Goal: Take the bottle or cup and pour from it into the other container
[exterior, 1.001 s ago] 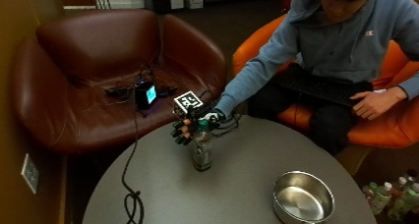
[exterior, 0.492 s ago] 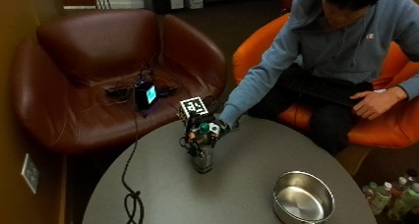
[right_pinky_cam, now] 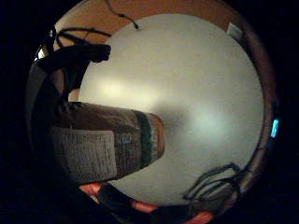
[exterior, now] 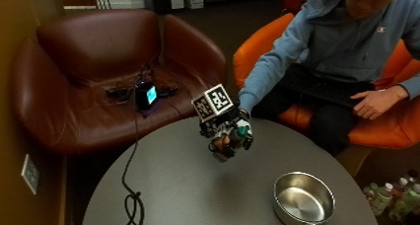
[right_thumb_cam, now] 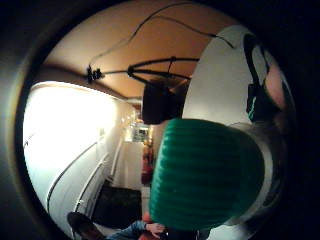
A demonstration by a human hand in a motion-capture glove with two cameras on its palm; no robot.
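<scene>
In the outside view my gloved right hand (exterior: 225, 129) grips a small bottle (exterior: 226, 150) with a green cap (exterior: 242, 131), held tilted just above the round grey table (exterior: 184, 185). A steel bowl (exterior: 304, 200) stands on the table near its right edge, well apart from the bottle, and looks empty. The little finger side palm view shows the bottle's labelled body (right_pinky_cam: 103, 149) close to my palm, over the tabletop (right_pinky_cam: 187, 84). The ribbed green cap (right_thumb_cam: 205, 175) fills much of the thumb side palm view. My fingers cover part of the bottle.
A black cable (exterior: 131, 200) runs over the table's left side down from a lit device (exterior: 146, 94) on the brown armchair (exterior: 98, 57). The person sits on an orange chair (exterior: 387, 121) behind the table. Several bottles (exterior: 394, 195) stand on the floor at right.
The bottle stood upright on the table with my hand closing round it. Now it is off the tabletop, tilted, and a little further right towards the bowl.
</scene>
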